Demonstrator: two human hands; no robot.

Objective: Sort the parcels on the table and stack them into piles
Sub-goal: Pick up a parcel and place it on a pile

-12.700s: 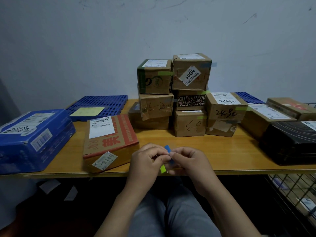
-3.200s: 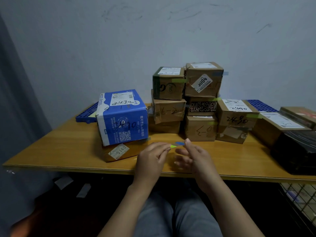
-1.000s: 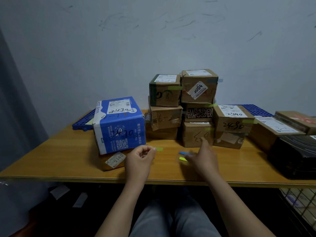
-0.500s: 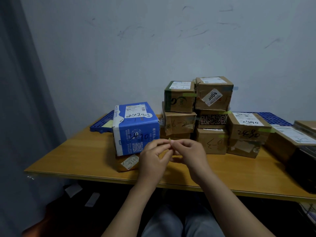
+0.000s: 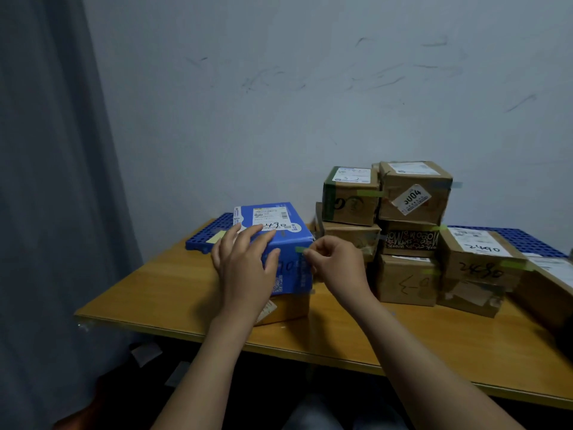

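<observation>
A blue parcel (image 5: 288, 240) marked 2490 lies on a flat brown parcel (image 5: 291, 307) on the wooden table (image 5: 161, 293). My left hand (image 5: 245, 265) rests flat on the blue parcel's top front edge, fingers straight. My right hand (image 5: 336, 263) pinches a small green sticky tab (image 5: 300, 250) against the parcel's right front corner. To the right stands a pile of brown cardboard parcels (image 5: 403, 231), several bearing green tabs. Another brown parcel (image 5: 479, 259) marked 2490 sits beside them.
A blue plastic grid mat (image 5: 207, 235) lies behind the blue parcel, with a yellow note (image 5: 217, 236) on it. A grey curtain (image 5: 55, 181) hangs at the left. The wall stands close behind the piles. A long flat parcel (image 5: 552, 274) reaches the right edge.
Both hands rose from the table's front, where they held the tab together. My left hand now lies on the blue parcel and my right holds the green tab at its corner.
</observation>
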